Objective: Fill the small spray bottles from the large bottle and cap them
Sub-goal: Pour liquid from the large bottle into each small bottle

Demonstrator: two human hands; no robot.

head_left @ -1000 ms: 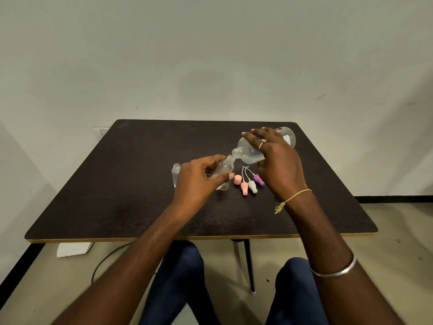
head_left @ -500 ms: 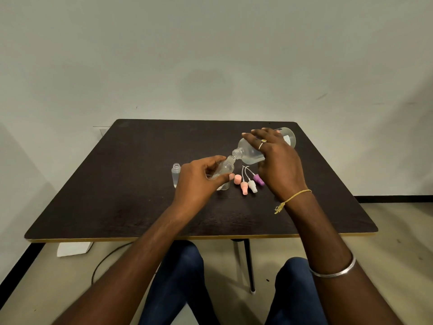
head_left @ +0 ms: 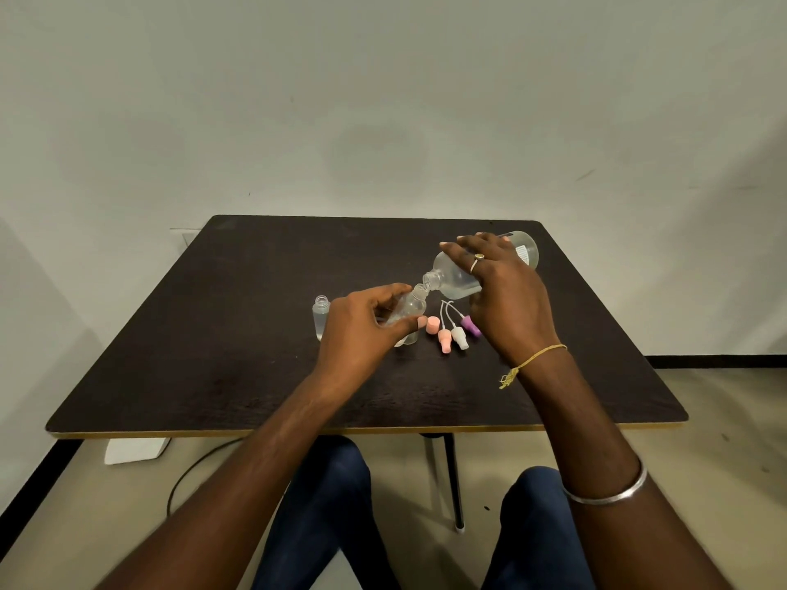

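head view: my left hand (head_left: 362,330) is curled round a small spray bottle (head_left: 411,306) of clear, rounded plastic. it is held off the table (head_left: 213,355) and tilted, its open threaded neck pointing up and to the right. my thumb lies under it and my fingers (head_left: 385,291) over it.

my right hand (head_left: 506,300) grips the large bottle (head_left: 451,276) from above. this one is clear, round-shouldered plastic and lies almost level in the air, with its neck dipped down to the left. its mouth sits right at the small bottle's mouth, though i cannot tell if the rims touch. clear liquid pools along its lower side, and a white label shows near its base.

a second small bottle (head_left: 321,317), uncapped and cylindrical, stands upright on the table just left of my left hand.

between my hands a row of small things lies on the table. there is a stubby pink cap (head_left: 432,324), then a pink spray head (head_left: 445,339), a white spray head (head_left: 460,337) and a purple spray head (head_left: 469,324). thin white tubes curve away from the heads, and my right hand partly hides the purple one.

the table top is dark, matte wood grain with a pale edge.
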